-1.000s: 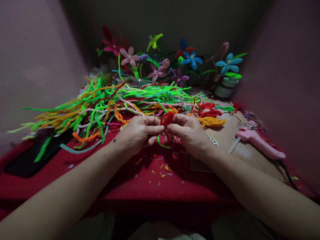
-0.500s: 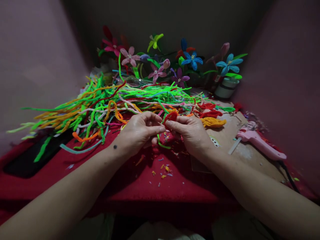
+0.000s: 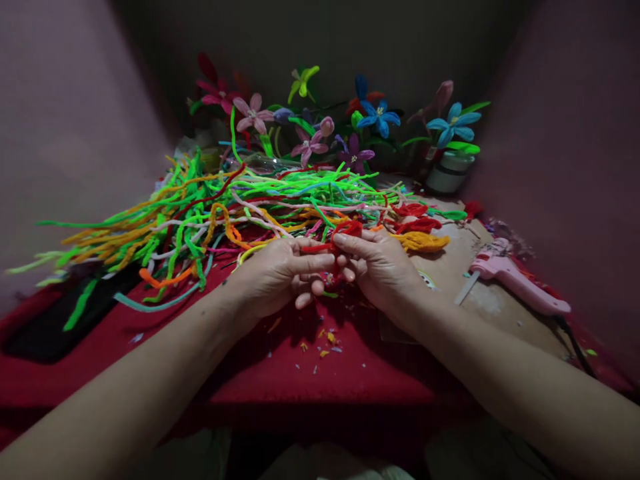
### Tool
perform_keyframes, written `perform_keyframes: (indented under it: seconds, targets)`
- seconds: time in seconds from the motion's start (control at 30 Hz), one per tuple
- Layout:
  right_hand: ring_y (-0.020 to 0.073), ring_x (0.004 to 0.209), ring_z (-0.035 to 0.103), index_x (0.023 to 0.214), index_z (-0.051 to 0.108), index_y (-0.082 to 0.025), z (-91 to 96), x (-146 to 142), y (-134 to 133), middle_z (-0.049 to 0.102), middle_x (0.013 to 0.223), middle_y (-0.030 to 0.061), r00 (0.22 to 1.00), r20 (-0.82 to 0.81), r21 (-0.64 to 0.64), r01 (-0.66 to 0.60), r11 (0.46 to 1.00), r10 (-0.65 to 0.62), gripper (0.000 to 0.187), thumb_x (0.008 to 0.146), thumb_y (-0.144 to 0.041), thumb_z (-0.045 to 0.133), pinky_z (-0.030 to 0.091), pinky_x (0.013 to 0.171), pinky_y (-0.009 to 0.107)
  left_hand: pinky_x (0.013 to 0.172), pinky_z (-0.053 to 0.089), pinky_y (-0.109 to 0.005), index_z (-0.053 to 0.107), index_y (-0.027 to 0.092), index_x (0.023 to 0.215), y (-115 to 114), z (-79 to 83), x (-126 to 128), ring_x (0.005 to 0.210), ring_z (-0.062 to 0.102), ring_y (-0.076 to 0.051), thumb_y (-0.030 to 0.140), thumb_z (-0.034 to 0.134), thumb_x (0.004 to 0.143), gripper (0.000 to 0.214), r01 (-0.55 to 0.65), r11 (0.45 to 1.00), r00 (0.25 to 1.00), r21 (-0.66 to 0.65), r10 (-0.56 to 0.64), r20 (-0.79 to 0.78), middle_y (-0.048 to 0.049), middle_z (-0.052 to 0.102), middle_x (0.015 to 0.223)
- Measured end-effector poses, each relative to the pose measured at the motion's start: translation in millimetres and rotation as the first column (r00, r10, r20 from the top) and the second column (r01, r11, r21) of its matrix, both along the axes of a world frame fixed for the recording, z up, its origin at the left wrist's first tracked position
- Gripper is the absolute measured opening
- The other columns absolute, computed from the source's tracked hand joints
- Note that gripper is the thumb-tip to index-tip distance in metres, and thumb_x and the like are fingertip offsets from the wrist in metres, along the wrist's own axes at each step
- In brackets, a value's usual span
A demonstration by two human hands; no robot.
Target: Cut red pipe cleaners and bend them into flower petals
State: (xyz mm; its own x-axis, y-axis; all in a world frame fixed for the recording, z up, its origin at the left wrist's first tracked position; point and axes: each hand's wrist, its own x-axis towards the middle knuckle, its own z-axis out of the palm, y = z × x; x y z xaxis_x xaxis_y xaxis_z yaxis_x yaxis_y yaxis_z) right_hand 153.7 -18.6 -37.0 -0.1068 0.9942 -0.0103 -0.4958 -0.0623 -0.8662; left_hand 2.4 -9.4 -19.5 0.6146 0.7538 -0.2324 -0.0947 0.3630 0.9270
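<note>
A looped red pipe cleaner (image 3: pixel 349 229) is held between both hands over the red cloth. My right hand (image 3: pixel 383 260) pinches its loop between thumb and fingers. My left hand (image 3: pixel 287 270) grips a straight red stretch that runs out to the left from the loop; the thumb and index finger are pressed together. Just behind the hands spreads a heap of pipe cleaners (image 3: pixel 310 183), mostly green, with orange, pink and red ones. Beside my right hand lie a folded orange bundle (image 3: pixel 423 242) and red looped pieces (image 3: pixel 420 224).
A pink hot glue gun (image 3: pixel 520 280) rests on a cardboard sheet (image 3: pixel 493 317) at the right. Fuzzy flowers (image 3: pixel 380 119) stand along the back, with a jar (image 3: pixel 450 172) at back right. A dark flat object (image 3: pixel 55 327) lies at left. Small scraps (image 3: pixel 327 337) dot the red cloth (image 3: pixel 240 380).
My left hand has closed in on the right and now grips a red strand drawn out from the loop. The view has shifted slightly, moving the scene a little left.
</note>
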Motion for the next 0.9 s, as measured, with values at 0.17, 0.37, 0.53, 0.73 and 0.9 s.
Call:
perform_keyframes:
  seconds: [0.17, 0.37, 0.53, 0.73, 0.9]
  targets:
    - [0.0041, 0.037, 0.040, 0.063, 0.061, -0.013, -0.2, -0.6, -1.3, 0.057, 0.052, -0.0030, 1.000, 0.006, -0.018, -0.017, 1.000, 0.017, 0.020, 0.061, -0.026, 0.076, 0.023, 0.032, 0.019, 0.033, 0.038, -0.015, 0.064, 0.013, 0.086, -4.4, -3.2, 5.1, 0.043, 0.048, -0.004, 0.022, 0.068, 0.071, 0.019, -0.021, 0.996, 0.998, 0.083, 0.027, -0.062, -0.0024, 0.064, 0.073]
    - [0.0048, 0.037, 0.040, 0.058, 0.055, -0.015, 2.3, -0.4, -4.7, 0.052, 0.047, -0.0045, 1.000, 0.010, -0.066, 0.008, 0.998, -0.007, 0.024, 0.062, -0.028, 0.076, 0.022, 0.032, 0.019, 0.030, 0.033, -0.014, 0.058, 0.014, 0.075, 0.2, -0.2, -0.2, 0.032, 0.044, -0.004, 0.018, 0.067, 0.069, 0.011, 0.038, 0.994, 0.984, 0.102, -0.020, -0.175, 0.0024, 0.059, 0.058]
    - [0.0044, 0.038, 0.040, 0.059, 0.056, -0.015, 2.7, -1.0, -6.0, 0.052, 0.049, -0.0044, 1.000, 0.023, -0.079, 0.012, 0.997, -0.010, 0.024, 0.061, -0.027, 0.076, 0.021, 0.033, 0.020, 0.030, 0.034, -0.014, 0.057, 0.014, 0.077, 3.2, 3.6, -4.1, 0.031, 0.047, -0.005, 0.016, 0.063, 0.071, 0.009, 0.101, 0.991, 0.965, 0.088, -0.076, -0.253, -0.0003, 0.062, 0.058]
    - [0.0051, 0.039, 0.043, 0.058, 0.057, -0.015, 2.3, -2.5, -7.6, 0.053, 0.048, -0.0040, 1.000, 0.016, -0.059, -0.013, 0.998, 0.014, 0.021, 0.062, -0.026, 0.075, 0.023, 0.033, 0.019, 0.026, 0.032, -0.015, 0.062, 0.013, 0.082, 5.1, 7.5, -8.6, 0.029, 0.043, -0.006, 0.018, 0.064, 0.069, 0.014, 0.118, 0.990, 0.945, 0.073, -0.089, -0.315, -0.0016, 0.062, 0.054]
    - [0.0047, 0.039, 0.042, 0.057, 0.056, -0.014, 2.4, -3.5, -8.4, 0.053, 0.049, -0.0040, 1.000, -0.022, -0.052, -0.009, 0.999, 0.008, 0.022, 0.063, -0.026, 0.074, 0.023, 0.033, 0.020, 0.026, 0.031, -0.015, 0.064, 0.011, 0.077, 5.4, 8.6, -7.9, 0.026, 0.040, -0.005, 0.017, 0.064, 0.068, 0.011, 0.124, 0.992, 0.952, 0.034, -0.109, -0.285, -0.0011, 0.061, 0.050]
